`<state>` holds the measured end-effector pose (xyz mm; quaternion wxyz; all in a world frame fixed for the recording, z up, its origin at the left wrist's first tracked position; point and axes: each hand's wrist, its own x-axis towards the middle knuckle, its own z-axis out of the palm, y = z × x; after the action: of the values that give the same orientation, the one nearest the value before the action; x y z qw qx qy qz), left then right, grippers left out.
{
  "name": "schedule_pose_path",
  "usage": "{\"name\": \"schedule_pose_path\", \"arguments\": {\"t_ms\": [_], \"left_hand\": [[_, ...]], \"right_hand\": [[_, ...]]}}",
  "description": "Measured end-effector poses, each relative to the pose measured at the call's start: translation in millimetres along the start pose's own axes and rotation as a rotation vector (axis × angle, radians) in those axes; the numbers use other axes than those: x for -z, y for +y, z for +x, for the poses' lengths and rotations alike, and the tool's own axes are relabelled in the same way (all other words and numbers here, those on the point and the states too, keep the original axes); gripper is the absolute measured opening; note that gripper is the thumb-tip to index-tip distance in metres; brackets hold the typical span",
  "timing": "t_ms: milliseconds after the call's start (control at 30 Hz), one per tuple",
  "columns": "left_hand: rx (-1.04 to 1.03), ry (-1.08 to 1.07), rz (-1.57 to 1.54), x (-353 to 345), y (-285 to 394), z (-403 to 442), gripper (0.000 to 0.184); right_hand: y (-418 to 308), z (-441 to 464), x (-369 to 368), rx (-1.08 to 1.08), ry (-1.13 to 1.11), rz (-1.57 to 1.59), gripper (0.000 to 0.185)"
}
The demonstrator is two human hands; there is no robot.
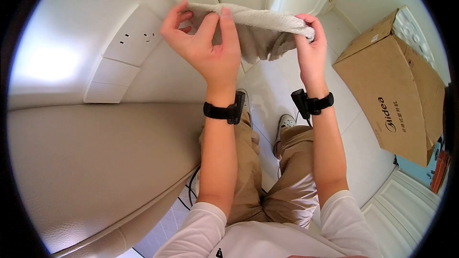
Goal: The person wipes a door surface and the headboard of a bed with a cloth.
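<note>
A light grey, fuzzy towel [260, 19] is stretched between my hands, its upper edge folded over and its darker lower part hanging down. My left hand [205, 38] pinches the upper edge between thumb and index finger, while its other fingers are partly curled behind the cloth. At the right end, my right hand [311, 43] grips the towel's corner, thumb in front and fingers over the top. The towel is held up in the air above the floor. Each wrist wears a black strap with a small device.
A beige padded leather surface [105, 157] lies to the left, below a wall panel with sockets [117, 50]. On the right stands a large cardboard box [387, 86] on the tiled floor [354, 119]. White cabinet doors [401, 205] are at lower right. Dark cables [191, 188] hang beside the padded edge.
</note>
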<state>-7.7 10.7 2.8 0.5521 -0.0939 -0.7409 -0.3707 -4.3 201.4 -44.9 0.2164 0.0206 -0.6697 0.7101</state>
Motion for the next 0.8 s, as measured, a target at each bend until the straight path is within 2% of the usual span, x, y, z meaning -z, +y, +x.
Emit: {"name": "schedule_pose_path", "arguments": {"t_ms": [67, 200, 300, 400, 467, 533, 600, 700, 800], "left_hand": [[-0.062, 0.002, 0.007, 0, -1, 1, 0.011], [-0.118, -0.085, 0.053, 1, 5, 2, 0.013], [-0.114, -0.110, -0.044, -1, 7, -1, 0.020], [0.054, -0.127, -0.209, -2, 12, -4, 0.018], [0.136, -0.243, -0.138, 4, 12, -7, 0.012], [0.196, -0.244, -0.203, 2, 11, -8, 0.025], [0.239, -0.137, -0.407, -15, 11, -5, 0.041], [0.369, -0.275, -0.420, -8, 14, -9, 0.050], [0.336, -0.356, -0.366, -7, 8, -8, 0.045]], "right_hand": [[3, 4, 6, 0.019, 0.062, 0.019, 0.021], [-4, 3, 12, -0.114, 0.078, 0.157, 0.024], [8, 6, 21, -0.161, 0.059, 0.283, 0.027], [8, 7, 28, -0.200, 0.049, 0.363, 0.035], [6, 7, 27, -0.243, 0.073, 0.411, 0.037], [8, 7, 27, -0.246, 0.074, 0.438, 0.037], [9, 12, 29, -0.287, 0.083, 0.487, 0.037], [9, 14, 31, -0.381, 0.126, 0.519, 0.036], [11, 15, 28, -0.393, 0.205, 0.431, 0.034]]}}
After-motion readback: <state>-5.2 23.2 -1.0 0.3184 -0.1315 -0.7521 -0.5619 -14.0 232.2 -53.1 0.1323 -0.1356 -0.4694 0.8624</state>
